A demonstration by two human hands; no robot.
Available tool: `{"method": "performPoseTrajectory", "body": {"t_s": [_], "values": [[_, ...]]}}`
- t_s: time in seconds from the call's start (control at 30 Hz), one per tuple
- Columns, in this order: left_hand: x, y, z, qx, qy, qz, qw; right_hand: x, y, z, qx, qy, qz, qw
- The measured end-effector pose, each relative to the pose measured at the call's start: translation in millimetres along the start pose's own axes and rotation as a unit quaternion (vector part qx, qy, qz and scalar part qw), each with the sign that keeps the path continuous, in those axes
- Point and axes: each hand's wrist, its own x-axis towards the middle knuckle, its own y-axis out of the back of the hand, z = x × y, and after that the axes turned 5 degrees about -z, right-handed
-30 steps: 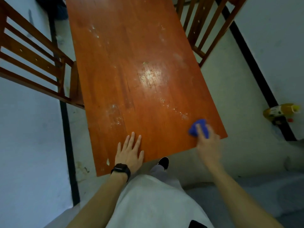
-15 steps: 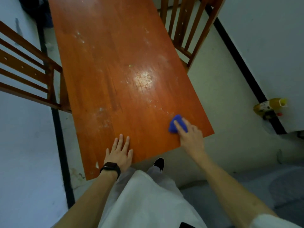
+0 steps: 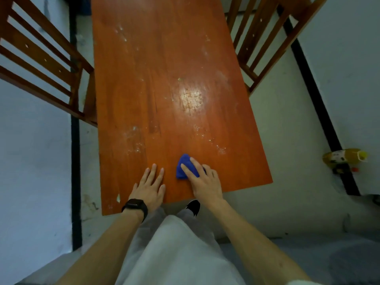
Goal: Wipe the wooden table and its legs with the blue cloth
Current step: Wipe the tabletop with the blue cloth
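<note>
wooden table (image 3: 164, 58) 1 | chairs (image 3: 41, 64) (image 3: 265, 38) 2 | blue cloth (image 3: 182, 167) 1 | hands (image 3: 150, 188) (image 3: 204, 183) 2 | watch (image 3: 134, 204) 1 | bottle (image 3: 345, 156) 1 | shoe (image 3: 193, 205) 1

Blue cloth (image 3: 182, 167) bunched on the wooden counter (image 3: 164, 79), close to its near edge.
The counter is a long orange-brown top, glossy, with a bright glare patch at its middle and pale specks and smears scattered across it. The cloth is a small crumpled wad about mid-width of the counter, held down under the right hand (image 3: 203, 182).
</note>
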Motion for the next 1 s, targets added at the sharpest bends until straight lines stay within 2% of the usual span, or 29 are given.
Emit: {"method": "performPoseTrajectory", "body": {"t_s": [0.07,0.1,0.13,0.2,0.27,0.33,0.4,0.5,0.57,0.6,0.67,0.73,0.8,0.87,0.9,0.93,1.0], "values": [[0,-1,1,-0.004,-0.002,0.001,1.0,-1,9,38,-0.022,-0.034,0.017,0.999],[0,0,1,-0.003,-0.004,0.003,1.0,-2,19,61,-0.023,-0.105,0.029,0.994],[0,0,2,-0.002,-0.004,0.005,1.0,-3,29,87,-0.012,-0.205,0.046,0.978],[0,1,5,-0.008,-0.004,0.006,1.0,-3,55,135,0.057,-0.387,0.068,0.918],[-1,2,6,-0.012,-0.008,0.01,1.0,-1,71,158,0.13,-0.454,0.076,0.878],[-2,0,4,-0.005,-0.009,0.015,1.0,6,73,141,0.126,-0.427,0.129,0.886],[-2,-4,0,0.006,-0.006,0.02,1.0,11,65,91,0.087,-0.338,0.154,0.924],[1,-2,-1,0.002,0.0,0.013,1.0,9,30,3,0.041,-0.157,0.081,0.983],[1,3,-2,0.002,0.003,0.0,1.0,-1,7,-21,0.003,-0.073,0.037,0.997],[0,5,-2,0.003,0.0,-0.006,1.0,-8,3,-14,-0.003,-0.062,0.034,0.997],[-2,7,-1,0.01,-0.008,-0.011,1.0,-25,3,23,-0.006,-0.102,0.057,0.993],[-4,8,1,0.018,-0.013,-0.01,1.0,-45,9,73,-0.001,-0.227,0.077,0.971],[-5,8,2,0.023,-0.013,-0.008,1.0,-59,24,120,0.051,-0.379,0.105,0.918],[-7,7,2,0.026,-0.014,-0.006,1.0,-63,39,141,0.128,-0.483,0.122,0.858],[-7,5,1,0.027,-0.014,-0.005,1.0,-60,43,137,0.15,-0.508,0.133,0.838],[-6,3,-1,0.03,-0.014,-0.003,0.999,-55,46,123,0.157,-0.506,0.154,0.834],[-5,1,-3,0.036,-0.011,0.002,0.999,-42,43,74,0.144,-0.436,0.189,0.868]]}}
